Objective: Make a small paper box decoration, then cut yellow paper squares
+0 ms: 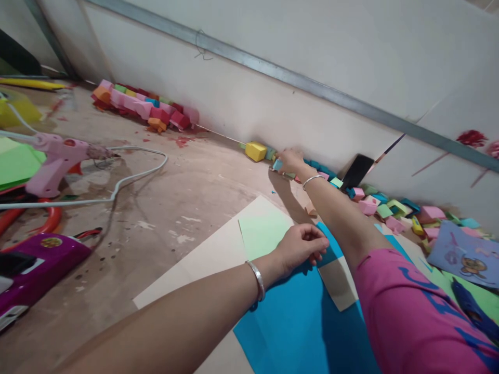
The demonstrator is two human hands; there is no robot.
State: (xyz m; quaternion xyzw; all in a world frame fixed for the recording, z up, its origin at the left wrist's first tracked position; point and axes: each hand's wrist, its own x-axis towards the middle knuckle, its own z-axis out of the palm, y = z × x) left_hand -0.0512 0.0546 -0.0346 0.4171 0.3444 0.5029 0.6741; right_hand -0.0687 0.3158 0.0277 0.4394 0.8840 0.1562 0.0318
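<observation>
Many small coloured paper blocks (367,206) are lining the foot of the white wall (253,98). The right hand (290,160) is reaching in among them, its fingers bending down beside a light-blue block (277,165); whether they are gripping it isn't showing clearly. A yellow block (255,151) is sitting near, to the left. The left hand (304,244) is curling loosely over the blue sheet (288,317), its palm hiding from view, so any hold is staying uncertain.

R sleeve (405,306) bright pink w/ lg. blue lettering. R hand (290,160) bare, thin silver bangle (312,180); L hand (302,245) bare, wider silver-col. bangle (257,280).
</observation>
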